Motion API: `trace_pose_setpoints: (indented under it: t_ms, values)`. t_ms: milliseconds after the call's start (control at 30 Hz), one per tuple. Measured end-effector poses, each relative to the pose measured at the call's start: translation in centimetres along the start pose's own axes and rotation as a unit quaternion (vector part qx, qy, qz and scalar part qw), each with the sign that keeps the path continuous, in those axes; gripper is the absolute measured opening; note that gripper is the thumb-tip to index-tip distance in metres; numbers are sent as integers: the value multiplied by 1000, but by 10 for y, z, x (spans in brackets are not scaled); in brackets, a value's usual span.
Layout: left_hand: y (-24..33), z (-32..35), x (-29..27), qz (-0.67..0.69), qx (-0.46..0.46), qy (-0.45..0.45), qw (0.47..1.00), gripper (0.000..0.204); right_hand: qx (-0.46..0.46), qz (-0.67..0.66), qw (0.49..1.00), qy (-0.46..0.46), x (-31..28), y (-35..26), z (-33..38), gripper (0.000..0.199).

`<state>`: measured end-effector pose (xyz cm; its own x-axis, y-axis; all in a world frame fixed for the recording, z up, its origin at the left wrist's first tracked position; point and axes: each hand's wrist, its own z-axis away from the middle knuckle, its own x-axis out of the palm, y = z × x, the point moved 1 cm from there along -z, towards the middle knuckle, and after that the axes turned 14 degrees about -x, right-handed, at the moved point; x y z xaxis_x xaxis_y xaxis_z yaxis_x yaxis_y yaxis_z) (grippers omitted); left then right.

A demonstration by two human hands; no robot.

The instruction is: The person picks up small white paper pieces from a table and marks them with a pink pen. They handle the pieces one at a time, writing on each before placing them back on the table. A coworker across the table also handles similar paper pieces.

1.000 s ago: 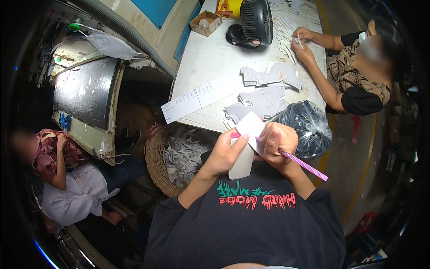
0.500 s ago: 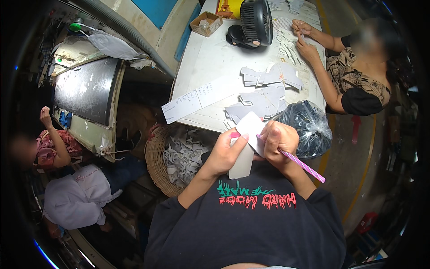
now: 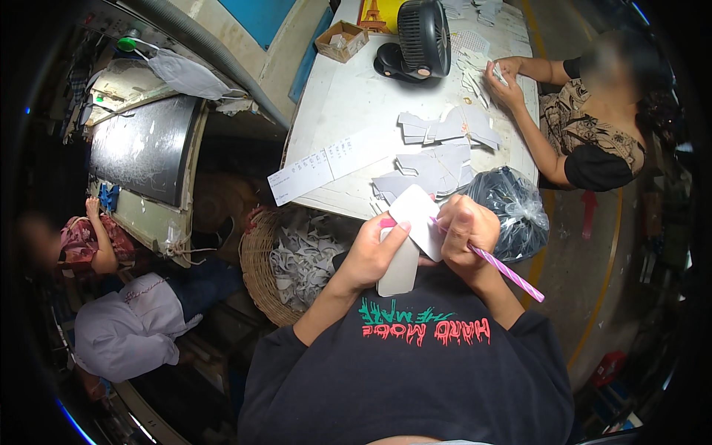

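Observation:
My left hand (image 3: 374, 248) grips a white cut piece of sheet material (image 3: 410, 236) by its left edge, held over my lap below the table's near edge. My right hand (image 3: 465, 231) holds a pink striped pen (image 3: 506, 268) with its tip against the piece's right side; the pen's tail points down to the right. Stacks of similar grey-white cut pieces (image 3: 436, 165) lie on the white table (image 3: 348, 96) just beyond my hands.
A wicker basket (image 3: 259, 271) of offcuts stands at my left. A dark plastic bag (image 3: 512, 204) sits at the table's near right corner. Another person's hands (image 3: 500, 78) work across the table beside a black fan (image 3: 419, 37). A seated person (image 3: 89, 245) is far left.
My hands, piece and pen have stayed almost still. The seated person at the left has raised an arm and lowered it partway; the other person's hands shifted slightly on the table.

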<state>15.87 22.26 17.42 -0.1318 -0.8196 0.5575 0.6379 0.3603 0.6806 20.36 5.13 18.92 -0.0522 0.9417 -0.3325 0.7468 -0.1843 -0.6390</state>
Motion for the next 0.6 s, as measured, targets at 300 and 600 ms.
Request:
trace_pose_setpoints:
  t_ms: [300, 600]
  values:
    - [-2, 0, 0, -3, 7, 8, 1000, 40, 11, -7, 1000, -18, -1, 2, 4, 40]
    - [-6, 2, 0, -12, -21, 10, 1000, 49, 14, -24, 1000, -4, -1, 0, 7, 40]
